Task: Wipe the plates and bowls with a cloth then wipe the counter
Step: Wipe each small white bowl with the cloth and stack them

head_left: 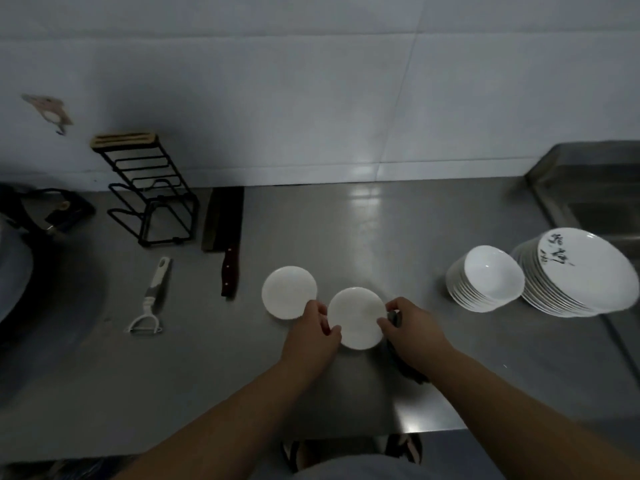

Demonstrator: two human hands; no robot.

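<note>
Steady small round white plate (356, 317) with left hand (311, 337) pinching its left rim; sweep dark cloth (407, 370), gripped in right hand (414, 332), across whole face.

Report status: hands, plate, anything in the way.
Left hand grips small plate by rim. Right hand holds dark cloth, thumb on opposite rim. Second plate on counter just left. Nothing in the way.

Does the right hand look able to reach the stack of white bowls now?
Probably yes: only bare steel counter lies between the right hand and the stack of white bowls, though it grips a dark cloth.
</note>
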